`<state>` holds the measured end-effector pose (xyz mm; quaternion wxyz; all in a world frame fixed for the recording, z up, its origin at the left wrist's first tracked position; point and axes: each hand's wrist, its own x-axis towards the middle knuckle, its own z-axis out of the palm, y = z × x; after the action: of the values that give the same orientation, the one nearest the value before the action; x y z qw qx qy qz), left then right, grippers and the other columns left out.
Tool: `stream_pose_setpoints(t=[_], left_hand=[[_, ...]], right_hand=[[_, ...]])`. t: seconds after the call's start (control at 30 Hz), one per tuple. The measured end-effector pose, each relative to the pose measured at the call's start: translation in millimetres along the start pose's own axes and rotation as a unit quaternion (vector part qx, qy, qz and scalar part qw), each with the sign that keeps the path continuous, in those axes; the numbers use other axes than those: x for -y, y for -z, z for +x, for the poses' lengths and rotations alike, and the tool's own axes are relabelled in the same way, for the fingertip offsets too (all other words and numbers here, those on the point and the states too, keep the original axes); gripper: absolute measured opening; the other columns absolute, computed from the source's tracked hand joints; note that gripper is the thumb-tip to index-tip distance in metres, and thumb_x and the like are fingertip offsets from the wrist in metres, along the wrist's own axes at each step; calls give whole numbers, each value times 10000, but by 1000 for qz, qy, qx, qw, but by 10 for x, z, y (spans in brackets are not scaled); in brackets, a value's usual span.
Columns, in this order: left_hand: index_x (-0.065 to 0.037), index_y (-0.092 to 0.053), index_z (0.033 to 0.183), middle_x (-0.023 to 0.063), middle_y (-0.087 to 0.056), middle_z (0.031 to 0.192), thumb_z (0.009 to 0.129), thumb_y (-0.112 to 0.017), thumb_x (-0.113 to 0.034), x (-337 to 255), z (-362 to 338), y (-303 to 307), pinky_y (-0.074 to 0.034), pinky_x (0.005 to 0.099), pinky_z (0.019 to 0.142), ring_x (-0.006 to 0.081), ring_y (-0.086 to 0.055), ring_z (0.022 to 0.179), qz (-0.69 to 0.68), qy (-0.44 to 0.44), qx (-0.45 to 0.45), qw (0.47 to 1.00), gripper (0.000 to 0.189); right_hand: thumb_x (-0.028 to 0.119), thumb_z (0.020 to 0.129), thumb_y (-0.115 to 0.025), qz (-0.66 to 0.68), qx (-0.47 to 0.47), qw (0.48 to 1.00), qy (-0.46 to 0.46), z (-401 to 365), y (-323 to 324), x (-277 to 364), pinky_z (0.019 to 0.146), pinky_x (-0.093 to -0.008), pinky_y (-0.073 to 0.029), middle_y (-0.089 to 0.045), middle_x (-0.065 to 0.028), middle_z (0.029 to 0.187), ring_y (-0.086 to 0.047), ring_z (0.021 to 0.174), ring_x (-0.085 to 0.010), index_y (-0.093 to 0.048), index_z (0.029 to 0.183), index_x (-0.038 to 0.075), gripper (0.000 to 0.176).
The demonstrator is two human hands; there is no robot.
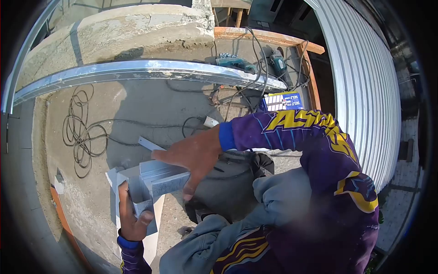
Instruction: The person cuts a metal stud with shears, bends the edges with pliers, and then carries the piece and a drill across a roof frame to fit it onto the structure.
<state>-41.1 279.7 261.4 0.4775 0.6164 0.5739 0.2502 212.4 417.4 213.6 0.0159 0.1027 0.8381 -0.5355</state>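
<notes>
My left hand (pixel 132 223) is closed on the lower side of a bent sheet-metal channel (pixel 140 208), its thumb and fingers on the channel's walls. From the right, my right hand (pixel 196 157) reaches across and grips a shorter metal channel piece (pixel 169 183), thumb on the near side and fingers over the far side. The two pieces sit against each other, and their contact is partly hidden. A narrow metal strip end (pixel 149 144) sticks out beyond my right fingers. Beneath my right forearm lies a dark bag or cloth (pixel 223 182).
A long metal channel (pixel 150 67) crosses the concrete floor. Beyond it lie a teal power tool (pixel 237 63) and an angle grinder (pixel 278 64) with cords. A blue-and-white screw box (pixel 283 101) stands at right. Tangled black cable (pixel 82 132) lies left; corrugated sheeting (pixel 365 82) rises right.
</notes>
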Motion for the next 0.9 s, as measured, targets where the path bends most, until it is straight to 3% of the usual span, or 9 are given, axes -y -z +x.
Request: stream_pose_setpoints(t=[0.13, 0.2, 0.3, 0.37, 0.47, 0.53, 0.63, 0.7, 0.9], left_hand=[[0, -292, 1489, 177, -440, 1422, 848, -572, -738, 550, 145, -930, -456, 433, 1001, 293, -539, 1211, -251, -73, -395, 881, 1016], [0, -296, 1491, 185, -482, 1383, 841, -572, -746, 499, 189, -652, -448, 434, 1007, 307, -533, 1223, -280, -50, -209, 936, 1027], [63, -314, 1418, 195, -609, 1154, 859, -645, -656, 165, 21, -4, -439, 396, 977, 297, -593, 1098, 72, -57, 90, 992, 969], [60, -321, 1410, 192, -619, 1131, 861, -644, -653, 122, -23, 16, -451, 403, 961, 293, -605, 1066, 53, -61, 53, 995, 956], [39, -331, 1408, 170, -596, 1160, 879, -578, -685, 290, -19, -252, -456, 401, 948, 276, -585, 1092, -214, -22, -91, 972, 930], [-8, -343, 1445, 141, -523, 1291, 890, -539, -691, 585, 175, -883, -465, 387, 960, 257, -551, 1164, -264, -85, -390, 878, 902], [13, -349, 1446, 152, -537, 1286, 863, -576, -699, 505, 83, -441, -485, 387, 932, 274, -574, 1135, -305, -77, -243, 918, 947], [47, -403, 1364, 205, -606, 1094, 732, -791, -603, 322, -149, -106, -525, 439, 816, 331, -649, 991, 168, -133, -120, 969, 986], [36, -442, 1305, 223, -602, 994, 657, -874, -431, 286, -317, -17, -524, 463, 765, 397, -634, 865, 435, -93, -75, 892, 908]], right_hand=[[569, 816, -742, 150, -278, 948, 27, 285, -627, 203, 991, -421, -463, -529, -333, 1254, -564, 1171, -436, -151, 1441, -144, 1117], [576, 817, -738, 114, -173, 978, -12, 131, -155, 68, 1005, -424, -451, -525, -322, 1264, -556, 1184, -429, -159, 1445, -137, 1112], [590, 820, -729, 27, 62, 996, -51, -87, 202, 42, 1027, -428, -431, -514, -311, 1287, -545, 1203, -414, -169, 1455, -129, 1110], [597, 822, -724, -48, 170, 984, -36, -70, 207, 59, 1035, -428, -422, -507, -310, 1300, -541, 1209, -406, -172, 1462, -129, 1114], [596, 820, -726, 53, -43, 997, -33, 146, -369, 58, 1042, -438, -414, -496, -319, 1312, -538, 1214, -408, -193, 1464, -118, 1100], [581, 819, -734, 165, -320, 933, -21, 422, -819, 197, 1033, -438, -422, -487, -346, 1316, -535, 1231, -401, -198, 1454, -109, 1081], [540, 812, -759, 91, -158, 983, -33, 113, -59, 105, 1021, -445, -419, -501, -301, 1341, -528, 1234, -432, -251, 1439, -40, 994], [456, 757, -812, -176, -20, 984, 11, -39, 214, 105, 975, -472, -435, -557, -220, 1302, -567, 1189, -419, -314, 1425, 53, 926], [294, 733, -812, -466, -216, 855, 79, 131, -213, 112, 922, -497, -461, -603, -167, 1255, -629, 1135, -303, -444, 1364, 134, 748]])
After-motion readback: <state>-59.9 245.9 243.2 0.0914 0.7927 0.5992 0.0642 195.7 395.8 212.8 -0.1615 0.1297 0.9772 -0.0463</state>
